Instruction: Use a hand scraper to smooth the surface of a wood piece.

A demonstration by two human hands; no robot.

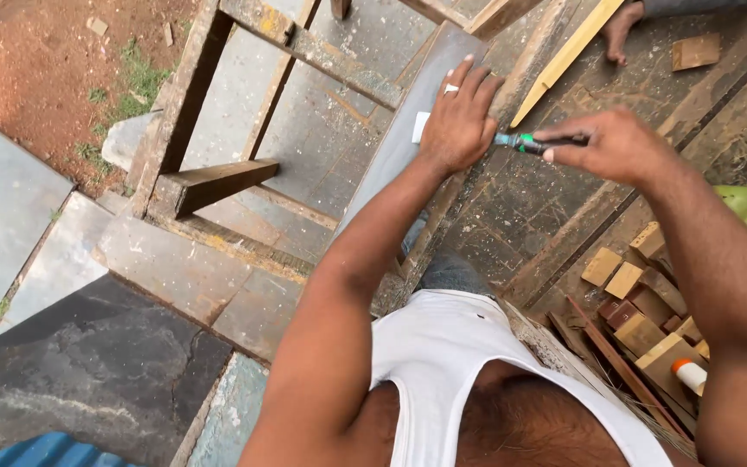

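Observation:
My left hand [460,117] lies flat, fingers spread, on a long grey board [395,151] that rests on the edge of a worn wooden bench [529,225]. A ring shows on one finger. My right hand [616,143] grips a slim tool with a green and black handle [520,141], held level, its tip against the left hand's side at the board's edge. The tool's tip is hidden behind the left hand. A small white patch [419,127] sits on the board beside the left hand.
Several small wooden blocks [641,303] and a white bottle with an orange cap [690,374] lie at the right. A pale wooden strip [564,59] and another person's foot [622,30] are at the top. A wooden frame [218,112] stands over stone slabs [114,355] on the left.

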